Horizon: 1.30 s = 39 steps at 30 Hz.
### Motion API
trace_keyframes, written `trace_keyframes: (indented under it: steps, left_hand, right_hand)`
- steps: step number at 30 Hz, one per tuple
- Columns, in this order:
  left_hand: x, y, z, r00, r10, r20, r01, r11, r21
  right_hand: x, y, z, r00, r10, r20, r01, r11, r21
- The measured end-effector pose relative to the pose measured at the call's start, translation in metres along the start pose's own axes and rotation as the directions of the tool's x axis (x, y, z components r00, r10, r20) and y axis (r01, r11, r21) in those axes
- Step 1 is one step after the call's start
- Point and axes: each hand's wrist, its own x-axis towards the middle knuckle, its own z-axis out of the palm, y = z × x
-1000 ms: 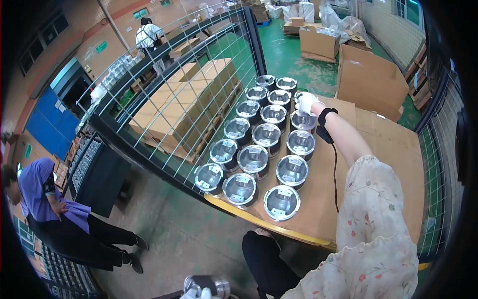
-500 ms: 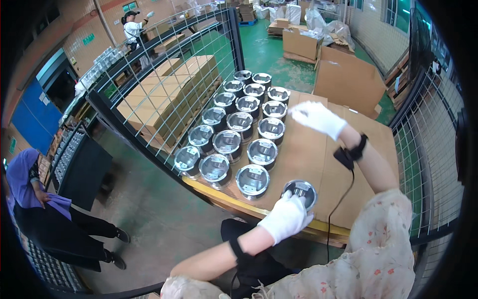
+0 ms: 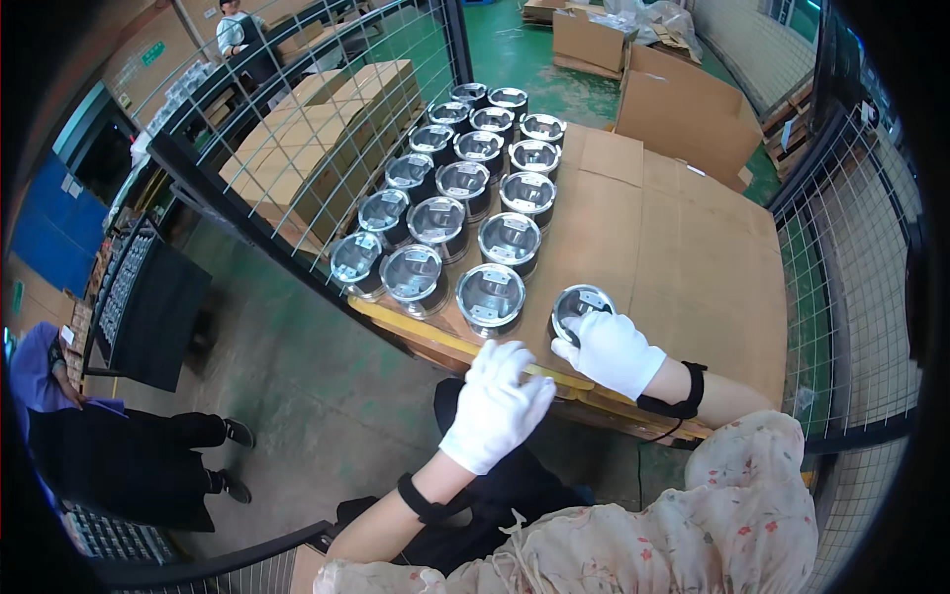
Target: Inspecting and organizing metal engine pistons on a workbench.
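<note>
The left hand (image 3: 498,408) is held empty, fingers loosely curled, near the yellow table edge (image 3: 398,322). Ahead and to its right, a piston (image 3: 576,301) is grasped at the rim by the right hand (image 3: 614,351), thumb and fingers closed; full seating on the cardboard (image 3: 703,257) cannot be confirmed. Further left, piston rows (image 3: 437,226) are arranged. Tipping could be caused by tilted release; rim damage, by sideways contact.

Head-worn fisheye view, facing down, near hands (image 3: 497,408).
</note>
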Motion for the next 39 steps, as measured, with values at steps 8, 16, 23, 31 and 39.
trace_keyframes:
  steps: [8,16,23,31,39]
  left_hand:
    - [-0.017,-0.014,-0.003,0.984,-0.176,-0.037,0.180,0.970,0.165]
    - [0.029,-0.043,0.024,0.983,-0.168,-0.076,0.182,0.950,0.253]
    - [0.025,-0.065,0.042,0.967,-0.254,-0.020,0.251,0.933,0.258]
    - [0.026,-0.070,0.044,0.953,-0.295,0.064,0.272,0.930,0.247]
    - [0.033,-0.069,0.045,0.942,-0.316,0.110,0.290,0.935,0.203]
  right_hand:
    - [0.020,0.020,0.001,0.999,0.011,0.033,-0.015,0.990,0.137]
    - [0.136,0.166,-0.085,0.927,0.334,0.171,-0.375,0.831,0.410]
    - [0.304,0.233,-0.112,0.932,0.303,-0.198,-0.336,0.927,-0.164]
    - [0.417,0.238,-0.067,0.865,0.401,-0.301,-0.415,0.909,0.019]
    - [0.460,0.230,-0.032,0.891,0.429,-0.148,-0.450,0.878,-0.162]
